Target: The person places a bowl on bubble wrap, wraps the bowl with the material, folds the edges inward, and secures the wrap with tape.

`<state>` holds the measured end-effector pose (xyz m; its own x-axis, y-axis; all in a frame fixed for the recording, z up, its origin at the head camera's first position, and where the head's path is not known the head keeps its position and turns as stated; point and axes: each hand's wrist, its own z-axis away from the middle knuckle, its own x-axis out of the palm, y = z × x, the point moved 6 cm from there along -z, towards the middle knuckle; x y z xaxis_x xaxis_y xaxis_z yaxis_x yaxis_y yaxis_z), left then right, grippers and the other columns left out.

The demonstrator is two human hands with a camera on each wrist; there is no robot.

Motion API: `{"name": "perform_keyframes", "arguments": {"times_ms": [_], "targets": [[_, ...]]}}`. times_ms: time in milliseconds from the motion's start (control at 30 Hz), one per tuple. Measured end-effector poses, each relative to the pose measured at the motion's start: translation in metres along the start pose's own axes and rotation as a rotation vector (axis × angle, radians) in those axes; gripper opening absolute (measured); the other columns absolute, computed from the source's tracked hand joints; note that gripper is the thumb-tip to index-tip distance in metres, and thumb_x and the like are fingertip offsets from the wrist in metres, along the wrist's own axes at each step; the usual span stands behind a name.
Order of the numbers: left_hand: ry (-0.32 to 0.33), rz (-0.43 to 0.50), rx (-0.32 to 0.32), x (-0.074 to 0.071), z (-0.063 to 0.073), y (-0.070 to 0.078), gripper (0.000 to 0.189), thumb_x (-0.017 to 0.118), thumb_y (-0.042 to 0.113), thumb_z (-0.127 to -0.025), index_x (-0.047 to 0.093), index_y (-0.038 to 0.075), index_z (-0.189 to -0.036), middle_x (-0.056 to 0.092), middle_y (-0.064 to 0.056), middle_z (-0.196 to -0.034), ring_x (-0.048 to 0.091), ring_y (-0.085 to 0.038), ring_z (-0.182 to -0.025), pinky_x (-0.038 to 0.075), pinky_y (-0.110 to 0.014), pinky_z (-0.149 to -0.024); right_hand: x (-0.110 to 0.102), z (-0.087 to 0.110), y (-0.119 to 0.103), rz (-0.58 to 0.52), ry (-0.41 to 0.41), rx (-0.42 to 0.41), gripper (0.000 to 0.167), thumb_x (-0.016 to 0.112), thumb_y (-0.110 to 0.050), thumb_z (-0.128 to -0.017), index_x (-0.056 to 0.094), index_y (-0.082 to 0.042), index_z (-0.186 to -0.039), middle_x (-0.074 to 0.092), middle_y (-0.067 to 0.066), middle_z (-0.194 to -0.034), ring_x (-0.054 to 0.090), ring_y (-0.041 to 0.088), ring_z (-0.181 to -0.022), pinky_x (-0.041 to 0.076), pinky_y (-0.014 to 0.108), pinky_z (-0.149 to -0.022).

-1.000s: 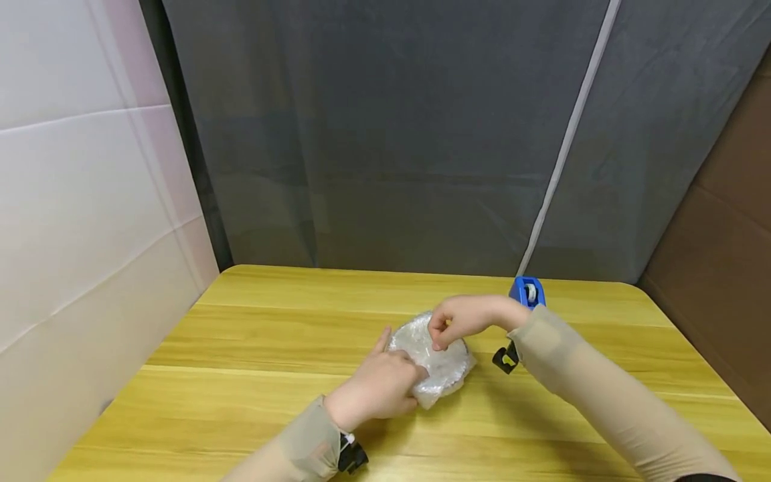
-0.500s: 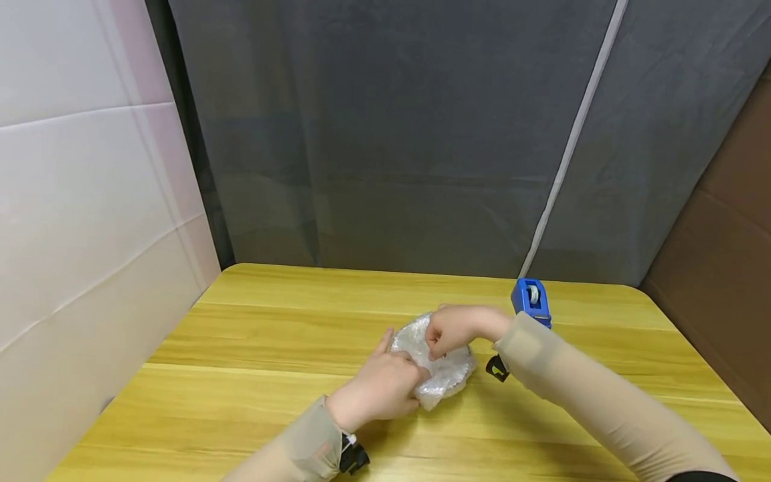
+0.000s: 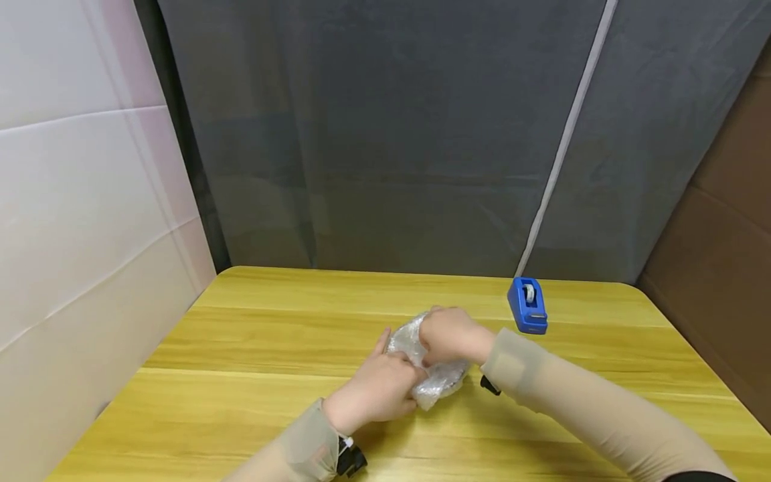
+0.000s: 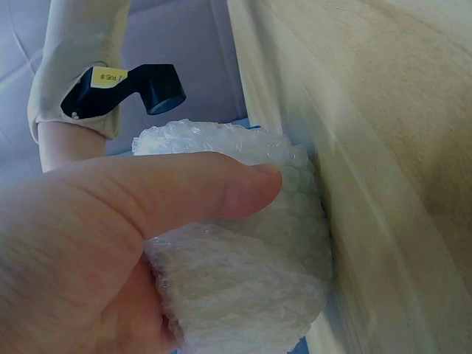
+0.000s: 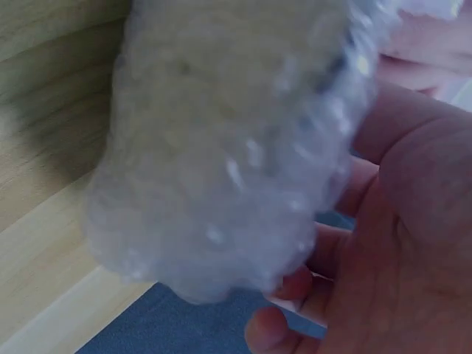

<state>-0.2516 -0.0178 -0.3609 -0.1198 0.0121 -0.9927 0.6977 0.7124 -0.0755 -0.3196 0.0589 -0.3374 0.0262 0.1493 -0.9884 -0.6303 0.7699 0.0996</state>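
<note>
A round bundle in clear bubble wrap (image 3: 444,381) sits on the wooden table between both hands. My left hand (image 3: 379,388) grips its near left side; in the left wrist view the thumb (image 4: 221,184) lies across the bubble wrap (image 4: 243,287). From the right, my right hand (image 3: 453,336) reaches over the bundle's top with bent fingers touching the wrap. In the right wrist view the bubble wrap (image 5: 221,199) hides part of the right hand (image 5: 405,221), and some bent fingertips show past its edge. What lies inside the wrap cannot be made out.
A blue tape dispenser (image 3: 527,308) with a white roll stands beyond the right forearm, near the back of the wooden table (image 3: 271,321). A grey curtain (image 3: 385,134) hangs behind the table, a white panel (image 3: 96,201) on the left and a brown one (image 3: 717,268) on the right.
My right hand has come down and slightly left onto the bundle's top, where its thumb and finger were bent together above it before. The left hand keeps its grip. The dispenser is now fully uncovered.
</note>
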Motion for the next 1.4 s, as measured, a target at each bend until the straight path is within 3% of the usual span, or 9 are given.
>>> {"name": "perform_keyframes", "arguments": {"times_ms": [233, 467, 567, 867, 1067, 1267, 1400], "targets": [[0.016, -0.025, 0.011, 0.001, 0.000, 0.000, 0.034, 0.079, 0.032, -0.073, 0.070, 0.026, -0.105, 0.071, 0.008, -0.098, 0.062, -0.018, -0.103, 0.021, -0.062, -0.111, 0.001, -0.001, -0.003, 0.117, 0.069, 0.036, 0.038, 0.080, -0.044, -0.070, 0.055, -0.019, -0.057, 0.057, -0.007, -0.065, 0.052, 0.015, -0.075, 0.050, 0.036, -0.062], [0.019, -0.001, 0.034, 0.001, 0.001, 0.001, 0.047, 0.080, 0.028, -0.074, 0.069, 0.020, -0.119, 0.059, 0.005, -0.125, 0.059, -0.017, -0.113, 0.026, -0.058, -0.111, 0.006, -0.003, -0.009, 0.211, 0.105, 0.025, 0.033, 0.075, -0.051, -0.075, 0.063, -0.021, -0.065, 0.064, -0.004, -0.076, 0.054, 0.017, -0.078, 0.052, 0.038, -0.065], [0.022, -0.015, 0.034, 0.001, 0.002, 0.001, 0.050, 0.080, 0.028, -0.074, 0.068, 0.020, -0.122, 0.055, 0.004, -0.128, 0.058, -0.016, -0.114, 0.028, -0.058, -0.110, 0.008, -0.004, -0.011, 0.222, 0.108, 0.030, 0.031, 0.076, -0.049, -0.074, 0.064, -0.022, -0.065, 0.065, -0.003, -0.077, 0.054, 0.017, -0.079, 0.052, 0.038, -0.066], [0.046, -0.029, 0.016, -0.001, 0.003, -0.001, 0.041, 0.079, 0.028, -0.072, 0.071, 0.023, -0.112, 0.067, 0.008, -0.114, 0.062, -0.017, -0.107, 0.031, -0.059, -0.108, 0.010, -0.005, -0.013, 0.273, 0.068, 0.078, 0.035, 0.075, -0.051, -0.076, 0.072, -0.018, -0.084, 0.067, 0.001, -0.088, 0.057, 0.019, -0.082, 0.053, 0.037, -0.067], [0.061, -0.063, 0.018, -0.002, 0.004, 0.001, 0.033, 0.079, 0.028, -0.072, 0.071, 0.024, -0.103, 0.070, 0.008, -0.103, 0.062, -0.017, -0.106, 0.033, -0.060, -0.106, 0.009, -0.005, -0.012, 0.276, 0.064, 0.125, 0.040, 0.074, -0.055, -0.074, 0.072, -0.018, -0.087, 0.066, 0.001, -0.086, 0.057, 0.019, -0.079, 0.054, 0.037, -0.064], [0.103, -0.131, 0.042, -0.007, 0.004, 0.007, 0.022, 0.080, 0.028, -0.072, 0.068, 0.023, -0.090, 0.070, 0.008, -0.089, 0.064, -0.015, -0.093, 0.038, -0.059, -0.102, 0.005, -0.006, -0.009, 0.270, 0.045, 0.162, 0.039, 0.077, -0.053, -0.071, 0.071, -0.017, -0.084, 0.064, 0.000, -0.078, 0.057, 0.018, -0.072, 0.054, 0.037, -0.061], [0.108, -0.171, 0.052, -0.009, 0.004, 0.009, 0.026, 0.079, 0.031, -0.073, 0.070, 0.024, -0.097, 0.071, 0.008, -0.091, 0.064, -0.015, -0.091, 0.039, -0.057, -0.102, 0.002, -0.009, -0.003, 0.183, 0.000, 0.185, 0.036, 0.081, -0.046, -0.068, 0.068, -0.016, -0.082, 0.062, -0.001, -0.075, 0.058, 0.016, -0.069, 0.055, 0.038, -0.060]]}}
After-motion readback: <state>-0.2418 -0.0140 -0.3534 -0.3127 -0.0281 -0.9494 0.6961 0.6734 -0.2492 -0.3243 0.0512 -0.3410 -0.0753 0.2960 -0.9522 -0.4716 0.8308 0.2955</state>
